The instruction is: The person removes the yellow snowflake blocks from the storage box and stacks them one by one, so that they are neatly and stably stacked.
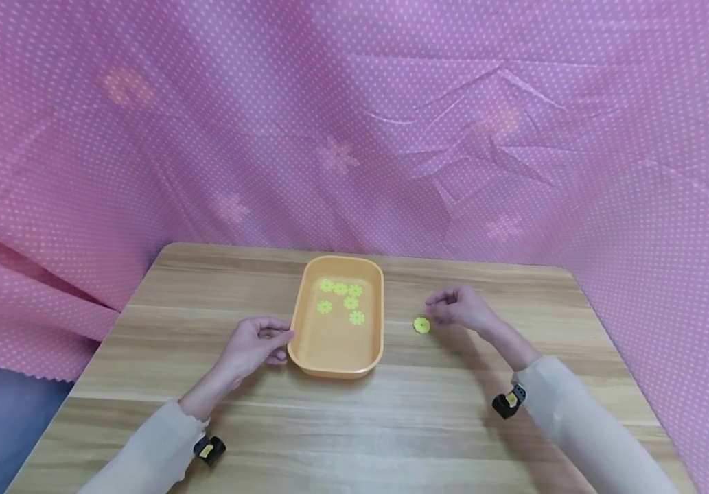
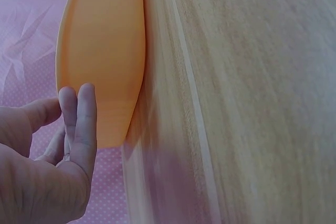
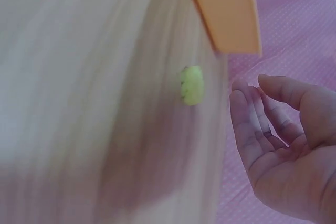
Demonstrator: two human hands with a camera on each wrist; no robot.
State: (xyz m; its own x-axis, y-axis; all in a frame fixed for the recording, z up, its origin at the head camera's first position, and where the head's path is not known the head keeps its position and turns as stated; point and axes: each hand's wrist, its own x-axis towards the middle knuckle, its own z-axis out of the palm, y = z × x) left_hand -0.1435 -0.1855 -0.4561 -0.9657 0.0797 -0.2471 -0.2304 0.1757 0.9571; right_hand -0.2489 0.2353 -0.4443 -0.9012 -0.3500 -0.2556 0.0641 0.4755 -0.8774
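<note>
An orange plastic tray [image 1: 335, 350] stands on the table with several flat yellow flower-shaped pieces [image 1: 351, 302] spread over its floor. At its left side, my left hand [image 1: 257, 346] pinches the rim between thumb and fingers; the left wrist view shows the fingertips [image 2: 86, 90] against the tray's outer wall [image 2: 105, 40]. To the right of the tray lies a small stack of yellow flower pieces [image 1: 421, 325], its layered edge visible in the right wrist view. Just beside that stack hovers my right hand [image 1: 462, 309], fingers loosely bent and holding nothing.
The wood-grain table [image 1: 323, 432] carries the tray near its far middle. Pink dotted cloth [image 1: 354, 137] hangs behind and on both sides. A small black camera [image 1: 208, 450] sits on the left wrist and another black camera [image 1: 508, 401] on the right.
</note>
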